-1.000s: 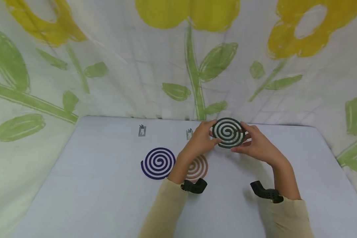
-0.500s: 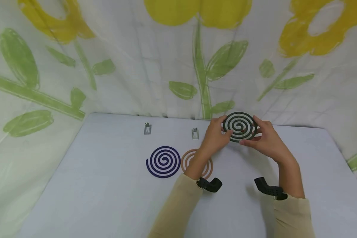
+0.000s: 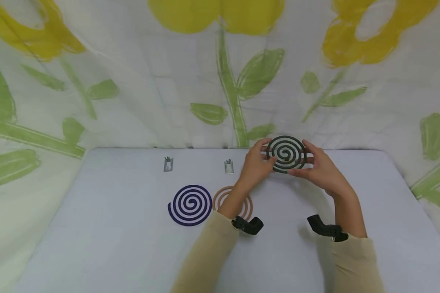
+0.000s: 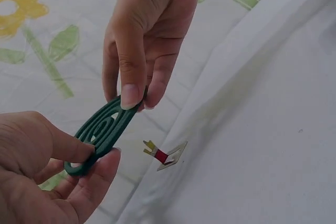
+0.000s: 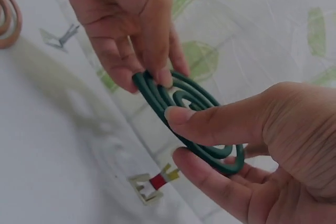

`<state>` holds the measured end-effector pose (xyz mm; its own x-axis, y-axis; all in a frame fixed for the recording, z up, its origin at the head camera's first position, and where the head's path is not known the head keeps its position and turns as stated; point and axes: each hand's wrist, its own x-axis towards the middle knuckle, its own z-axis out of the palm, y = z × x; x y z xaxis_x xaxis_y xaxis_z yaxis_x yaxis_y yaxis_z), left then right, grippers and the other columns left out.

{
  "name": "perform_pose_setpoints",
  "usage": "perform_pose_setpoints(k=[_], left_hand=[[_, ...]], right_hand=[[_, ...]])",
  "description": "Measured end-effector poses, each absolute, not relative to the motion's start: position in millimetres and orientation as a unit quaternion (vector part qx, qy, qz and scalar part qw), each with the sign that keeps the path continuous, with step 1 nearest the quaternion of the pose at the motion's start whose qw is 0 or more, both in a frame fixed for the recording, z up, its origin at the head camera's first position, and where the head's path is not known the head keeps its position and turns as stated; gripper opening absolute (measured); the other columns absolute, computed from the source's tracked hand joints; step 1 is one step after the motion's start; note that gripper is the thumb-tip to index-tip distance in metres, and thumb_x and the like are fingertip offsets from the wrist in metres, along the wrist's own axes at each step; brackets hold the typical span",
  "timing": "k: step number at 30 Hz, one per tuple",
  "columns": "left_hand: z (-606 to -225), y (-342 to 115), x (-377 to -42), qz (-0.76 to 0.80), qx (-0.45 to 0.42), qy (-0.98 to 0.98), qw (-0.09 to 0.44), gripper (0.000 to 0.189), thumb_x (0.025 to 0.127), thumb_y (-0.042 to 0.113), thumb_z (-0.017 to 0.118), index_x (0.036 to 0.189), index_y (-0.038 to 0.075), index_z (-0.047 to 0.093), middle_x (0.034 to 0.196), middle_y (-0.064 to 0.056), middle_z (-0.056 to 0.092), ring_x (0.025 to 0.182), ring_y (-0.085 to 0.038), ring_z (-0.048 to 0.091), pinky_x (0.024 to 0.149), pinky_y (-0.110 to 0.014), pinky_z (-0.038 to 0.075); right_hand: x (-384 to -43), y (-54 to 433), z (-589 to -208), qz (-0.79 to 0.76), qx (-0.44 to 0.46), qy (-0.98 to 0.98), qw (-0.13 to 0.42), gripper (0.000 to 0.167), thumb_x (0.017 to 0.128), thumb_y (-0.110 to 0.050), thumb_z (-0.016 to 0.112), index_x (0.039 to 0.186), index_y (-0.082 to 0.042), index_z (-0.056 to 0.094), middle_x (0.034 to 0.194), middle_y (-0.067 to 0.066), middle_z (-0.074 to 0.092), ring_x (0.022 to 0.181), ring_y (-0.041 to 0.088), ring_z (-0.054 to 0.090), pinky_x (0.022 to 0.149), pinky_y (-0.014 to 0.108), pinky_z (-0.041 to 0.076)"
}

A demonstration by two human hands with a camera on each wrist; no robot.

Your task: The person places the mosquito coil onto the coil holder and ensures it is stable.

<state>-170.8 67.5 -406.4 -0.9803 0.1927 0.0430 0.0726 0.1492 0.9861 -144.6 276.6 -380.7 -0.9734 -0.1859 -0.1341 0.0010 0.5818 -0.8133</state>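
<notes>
Both hands hold a green mosquito coil (image 3: 287, 154) by its edge, raised above the back right of the table. My left hand (image 3: 256, 166) pinches its left side, thumb on the face and fingers behind. From the right, my right hand (image 3: 322, 169) grips the opposite rim between thumb and fingers. Below the coil, a small metal coil stand (image 5: 147, 186) with a red and yellow upright prong stands on the table, apart from the coil in the wrist views. A purple-blue mosquito coil (image 3: 190, 205) lies flat further left. Beside it, an orange-brown mosquito coil (image 3: 247, 205) is partly hidden by my left forearm.
Two more metal stands, a left one (image 3: 168, 165) and a middle one (image 3: 229, 167), are in a row near the back edge of the white table (image 3: 113, 244). A flower-printed curtain (image 3: 161, 81) hangs right behind that edge.
Both hands have carried the green coil slightly rightward and upward, keeping their hold on it. The head view has shifted a little; the other coils and stands have stayed in place.
</notes>
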Motion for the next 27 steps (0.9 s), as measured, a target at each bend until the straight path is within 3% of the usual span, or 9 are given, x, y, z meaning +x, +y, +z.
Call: perform_pose_setpoints(k=[6, 11, 13, 19, 27], left_hand=[[-411, 71, -168, 0.666, 0.079, 0.739, 0.065, 0.056, 0.095, -0.005, 0.071, 0.147, 0.006, 0.056, 0.125, -0.023, 0.067, 0.087, -0.016, 0.069, 0.063, -0.035, 0.067], [-406, 71, -168, 0.680, 0.069, 0.728, 0.057, 0.055, 0.094, -0.005, 0.072, 0.146, 0.006, 0.057, 0.123, -0.024, 0.068, 0.081, -0.016, 0.069, 0.060, -0.033, 0.066], [-404, 70, -169, 0.682, 0.063, 0.727, 0.054, 0.054, 0.095, -0.004, 0.072, 0.146, 0.007, 0.058, 0.122, -0.023, 0.068, 0.080, -0.015, 0.069, 0.060, -0.035, 0.066], [-400, 67, -170, 0.695, 0.047, 0.715, 0.057, 0.053, 0.094, -0.005, 0.072, 0.144, 0.007, 0.060, 0.122, -0.023, 0.069, 0.080, -0.017, 0.070, 0.063, -0.041, 0.067], [-401, 72, -170, 0.721, 0.036, 0.689, 0.062, 0.052, 0.095, -0.003, 0.071, 0.145, 0.007, 0.061, 0.123, -0.024, 0.070, 0.086, -0.023, 0.074, 0.060, -0.034, 0.066]], right_hand=[[-137, 277, -385, -0.475, -0.029, 0.875, 0.095, 0.103, 0.096, -0.021, 0.080, 0.171, -0.008, 0.011, 0.166, 0.022, 0.039, 0.136, 0.036, 0.056, 0.081, 0.011, 0.052], [-137, 273, -390, -0.519, -0.011, 0.854, 0.030, 0.081, 0.102, -0.024, 0.072, 0.169, -0.012, 0.027, 0.159, 0.020, 0.046, 0.114, 0.002, 0.063, 0.078, 0.011, 0.058], [-140, 269, -392, -0.542, -0.006, 0.840, 0.012, 0.076, 0.103, -0.023, 0.071, 0.167, -0.012, 0.031, 0.155, 0.020, 0.048, 0.105, -0.007, 0.063, 0.078, 0.014, 0.060], [-144, 261, -394, -0.559, 0.015, 0.829, -0.004, 0.070, 0.103, -0.020, 0.070, 0.164, -0.010, 0.038, 0.145, 0.022, 0.054, 0.094, -0.006, 0.065, 0.073, 0.018, 0.063], [-146, 260, -394, -0.567, 0.049, 0.821, -0.046, 0.068, 0.101, -0.018, 0.072, 0.162, -0.012, 0.042, 0.122, 0.001, 0.060, 0.088, -0.007, 0.065, 0.066, 0.019, 0.062]])
